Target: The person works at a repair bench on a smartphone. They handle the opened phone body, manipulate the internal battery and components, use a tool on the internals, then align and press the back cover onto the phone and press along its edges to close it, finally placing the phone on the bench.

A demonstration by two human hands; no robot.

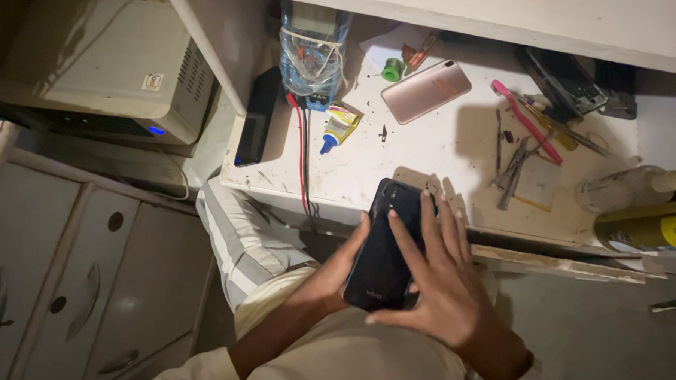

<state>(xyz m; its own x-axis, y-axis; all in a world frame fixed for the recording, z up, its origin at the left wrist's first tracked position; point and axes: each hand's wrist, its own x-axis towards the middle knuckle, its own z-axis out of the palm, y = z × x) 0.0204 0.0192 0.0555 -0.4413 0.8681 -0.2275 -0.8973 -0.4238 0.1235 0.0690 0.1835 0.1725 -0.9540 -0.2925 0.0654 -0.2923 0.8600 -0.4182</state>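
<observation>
- The glossy black smartphone [385, 248] sits back-up in front of the near edge of the worn white workbench [428, 171], held between both hands over the person's lap
- The left hand [333, 276] grips it from underneath and along its left edge, thumb up the side; clamped on the phone
- The right hand [440, 280] lies flat across the back cover with fingers [430, 231] spread, pressing down rather than pinching
- To do this well, I judge an even pressure across the whole back is best, with the lower hand keeping the body level so the glossy shell does not slide out
- A clear plastic bottle [313, 50] stands at the back of the bench, bound with a rubber band; something blue and red shows inside, and I cannot tell what it is
- Red and black wires [303, 159] run from its base over the front edge
- A small yellow glue tube with a blue cap [339, 126] lies beside the wires
- A rose-gold smartphone [425, 90] lies back-up further in, near a small green spool [392, 69]
- A pink-handled brush [526, 122] and metal tweezers [512, 170] lie to the right, well apart from the hands
- A pale spray bottle [626, 189] and a yellow can [647, 227] lie on their sides at the right edge; their contents do not show
</observation>
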